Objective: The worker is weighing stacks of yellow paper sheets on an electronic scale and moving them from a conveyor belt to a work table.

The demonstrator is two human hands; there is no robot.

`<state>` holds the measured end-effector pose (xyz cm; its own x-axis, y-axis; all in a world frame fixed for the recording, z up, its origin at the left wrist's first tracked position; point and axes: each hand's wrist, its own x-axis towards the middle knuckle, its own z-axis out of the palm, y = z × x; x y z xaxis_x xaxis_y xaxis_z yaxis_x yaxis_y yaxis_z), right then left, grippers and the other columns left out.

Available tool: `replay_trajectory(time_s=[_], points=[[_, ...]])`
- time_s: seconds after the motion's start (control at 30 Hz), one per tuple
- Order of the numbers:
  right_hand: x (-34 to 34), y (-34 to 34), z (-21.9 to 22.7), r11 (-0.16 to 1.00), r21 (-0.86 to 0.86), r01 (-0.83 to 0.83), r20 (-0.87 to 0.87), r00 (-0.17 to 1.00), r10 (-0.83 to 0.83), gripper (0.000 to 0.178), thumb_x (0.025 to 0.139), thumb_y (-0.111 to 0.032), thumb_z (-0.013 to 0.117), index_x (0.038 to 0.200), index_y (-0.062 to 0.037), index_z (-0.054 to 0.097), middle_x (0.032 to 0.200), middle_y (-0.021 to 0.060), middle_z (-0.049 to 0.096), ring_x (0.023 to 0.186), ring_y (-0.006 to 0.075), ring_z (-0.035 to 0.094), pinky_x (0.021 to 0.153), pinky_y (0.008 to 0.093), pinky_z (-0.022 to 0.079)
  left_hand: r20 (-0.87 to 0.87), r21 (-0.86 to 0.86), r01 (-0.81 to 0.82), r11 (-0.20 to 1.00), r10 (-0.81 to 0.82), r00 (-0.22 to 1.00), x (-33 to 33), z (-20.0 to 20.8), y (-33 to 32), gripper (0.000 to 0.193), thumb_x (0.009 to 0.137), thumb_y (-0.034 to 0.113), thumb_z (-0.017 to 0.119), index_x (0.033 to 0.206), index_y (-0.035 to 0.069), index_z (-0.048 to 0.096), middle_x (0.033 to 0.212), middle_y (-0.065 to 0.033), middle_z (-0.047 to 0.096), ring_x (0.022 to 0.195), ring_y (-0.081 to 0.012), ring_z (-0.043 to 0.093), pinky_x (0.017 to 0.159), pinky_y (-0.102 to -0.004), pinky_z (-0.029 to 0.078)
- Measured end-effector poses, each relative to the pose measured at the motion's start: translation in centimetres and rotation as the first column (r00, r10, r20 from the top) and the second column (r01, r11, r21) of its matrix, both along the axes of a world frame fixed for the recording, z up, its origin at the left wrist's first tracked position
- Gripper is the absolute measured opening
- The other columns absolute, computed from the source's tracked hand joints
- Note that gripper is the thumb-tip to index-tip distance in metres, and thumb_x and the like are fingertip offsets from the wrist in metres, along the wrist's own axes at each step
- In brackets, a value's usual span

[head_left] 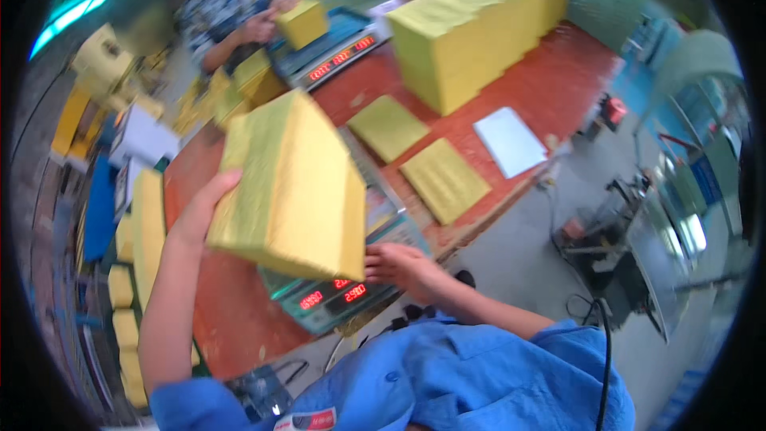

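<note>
A thick block of stacked yellow paper sheets (307,183) is raised, tilted, over a digital scale (319,311) on the red table. My left hand (209,207) grips the block's left side, its thumb on the near face and its other fingers hidden behind. At the lower right edge, my right hand (403,267) has its fingers against the block, their tips partly out of sight. The block covers much of the scale; its red lit display shows below. Two thin yellow paper stacks (388,128) (444,180) lie beyond the scale.
A long row of yellow paper blocks (479,32) stands on the red table (511,195), near a white sheet (511,142). Across it, a masked person (231,12) holds another block over a second scale (339,56). At right are a metal stand (622,215) and a chair (694,64).
</note>
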<state>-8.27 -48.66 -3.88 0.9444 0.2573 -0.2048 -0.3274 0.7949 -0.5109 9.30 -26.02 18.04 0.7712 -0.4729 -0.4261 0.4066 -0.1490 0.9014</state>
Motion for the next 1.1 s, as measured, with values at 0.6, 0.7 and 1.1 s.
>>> replay_trajectory(time_s=[0.6,0.7,1.1], points=[[-1.4,-32.9,1.4,0.825,-0.383,0.415,0.127,0.908,-0.399,0.050,0.098,-0.028,0.049,0.138,0.0018,0.047,0.130,0.0107,0.059,0.120,0.0194,0.054,0.104,0.0329,0.039,0.008,-0.242,0.178,0.954,-0.181,0.983,-4.9,-4.7,-32.4,0.064,0.092,0.042,0.057,0.139,0.001,0.042,0.132,-0.0138,0.056,0.118,-0.0240,0.056,0.099,-0.0375,0.048],[1.3,-43.7,1.4,0.779,-0.524,0.345,0.065,0.928,-0.367,0.052,0.098,-0.034,0.051,0.134,0.0035,0.050,0.124,0.0110,0.062,0.113,0.0184,0.058,0.099,0.0319,0.043,-0.035,-0.299,0.068,0.952,-0.083,0.996,-4.0,-7.8,-42.4,0.064,0.092,0.042,0.057,0.139,0.002,0.042,0.133,-0.0139,0.054,0.119,-0.0239,0.055,0.100,-0.0377,0.046],[11.0,-71.4,0.3,0.441,-0.851,0.286,0.087,0.904,-0.419,0.049,0.099,-0.038,0.050,0.125,0.0010,0.061,0.111,0.0099,0.067,0.100,0.0178,0.061,0.093,0.0302,0.044,-0.092,-0.186,0.081,0.979,-0.100,0.991,4.9,-11.0,-70.7,0.063,0.093,0.043,0.058,0.140,0.003,0.041,0.135,-0.0114,0.052,0.122,-0.0250,0.052,0.103,-0.0373,0.042]])
